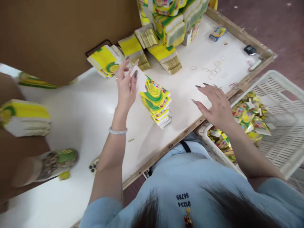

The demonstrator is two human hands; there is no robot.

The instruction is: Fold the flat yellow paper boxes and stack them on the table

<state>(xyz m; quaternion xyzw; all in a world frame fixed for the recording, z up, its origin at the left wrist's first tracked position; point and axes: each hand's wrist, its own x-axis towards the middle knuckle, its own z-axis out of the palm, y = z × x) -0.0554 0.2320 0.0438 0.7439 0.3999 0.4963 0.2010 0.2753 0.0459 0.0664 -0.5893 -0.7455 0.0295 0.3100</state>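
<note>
My left hand (127, 87) pinches the white end flap of a flat yellow-and-green printed carton (155, 91), thumb on top. The carton lies over a small fanned pile of matching flat cartons (159, 118) on the white table. To the right, my right hand (215, 106) hovers near the table's wooden edge, fingers spread and nothing in them. Just beyond my left fingers, bundles of flat cartons (133, 46) stand on the table, with another yellow stack (103, 61) beside them.
Rubber bands (215, 71) and a small blue-yellow box (218, 33) lie at the right. A white plastic basket (277, 114) holding folded yellow packs (249, 110) sits beyond the table edge. At left are a phone (93, 165), a jar-like container (57, 161) and a carton stack (26, 118).
</note>
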